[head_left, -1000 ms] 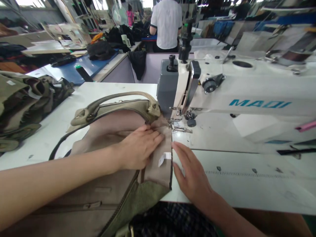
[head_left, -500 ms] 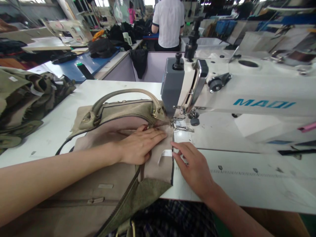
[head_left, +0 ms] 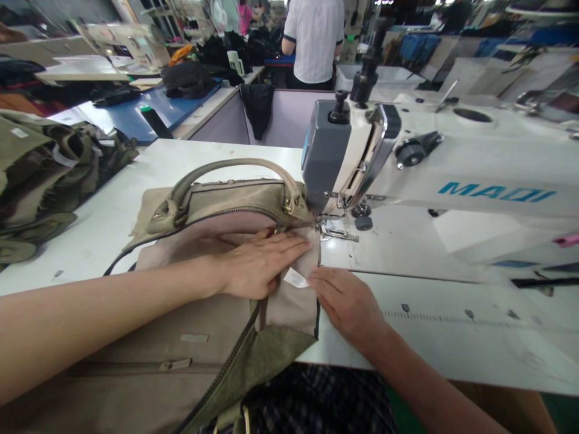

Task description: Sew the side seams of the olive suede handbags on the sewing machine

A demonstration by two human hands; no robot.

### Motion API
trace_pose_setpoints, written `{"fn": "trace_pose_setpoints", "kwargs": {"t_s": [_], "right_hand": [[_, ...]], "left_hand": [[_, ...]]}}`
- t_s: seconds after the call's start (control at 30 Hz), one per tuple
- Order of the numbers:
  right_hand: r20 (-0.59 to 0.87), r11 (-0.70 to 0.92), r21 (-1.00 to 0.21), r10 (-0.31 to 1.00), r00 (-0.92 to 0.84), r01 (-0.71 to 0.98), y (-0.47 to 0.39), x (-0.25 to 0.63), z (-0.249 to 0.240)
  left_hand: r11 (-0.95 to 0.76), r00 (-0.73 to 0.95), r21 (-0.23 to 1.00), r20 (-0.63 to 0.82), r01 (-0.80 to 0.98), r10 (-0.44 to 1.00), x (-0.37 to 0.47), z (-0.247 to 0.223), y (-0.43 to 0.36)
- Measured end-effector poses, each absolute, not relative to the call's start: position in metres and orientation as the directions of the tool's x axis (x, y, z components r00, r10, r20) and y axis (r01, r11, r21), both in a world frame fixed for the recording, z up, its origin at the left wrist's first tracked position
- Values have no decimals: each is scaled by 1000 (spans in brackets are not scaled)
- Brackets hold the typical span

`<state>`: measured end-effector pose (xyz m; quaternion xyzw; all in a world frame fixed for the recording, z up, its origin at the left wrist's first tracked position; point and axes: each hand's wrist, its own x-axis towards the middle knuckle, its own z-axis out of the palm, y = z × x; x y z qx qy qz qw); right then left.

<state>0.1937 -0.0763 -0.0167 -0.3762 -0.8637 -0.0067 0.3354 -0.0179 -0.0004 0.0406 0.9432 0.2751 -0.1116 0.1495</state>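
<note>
An olive bag (head_left: 235,199) with a curved handle lies on the white table, its pinkish-beige lining (head_left: 289,307) turned outward. My left hand (head_left: 266,262) rests flat on the lining, fingers stretched toward the needle area. On the lining's right edge, beside a small white label (head_left: 296,278), my right hand (head_left: 346,295) pinches the dark-bound edge with its fingers together. The upper end of that edge sits at the presser foot of the white sewing machine (head_left: 479,163). The needle tip is too small to make out.
More olive bag pieces (head_left: 49,175) are heaped at the left. A green-topped thread cone (head_left: 154,122) stands beyond the table's far left side. Farther back, a person in a white shirt (head_left: 315,42) stands facing away.
My right hand's fingers have closed on the lining's edge and moved slightly left. The white label has shifted and now lies tilted. The whole view has swung slightly.
</note>
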Motion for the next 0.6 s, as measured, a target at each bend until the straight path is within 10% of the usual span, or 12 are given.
{"fn": "trace_pose_setpoints", "kwargs": {"t_s": [0.6], "right_hand": [[524,733,-197,640,-562,652,-76,196,-16]], "left_hand": [[-815,843,263,-327,516,427,-12,44,13]]}}
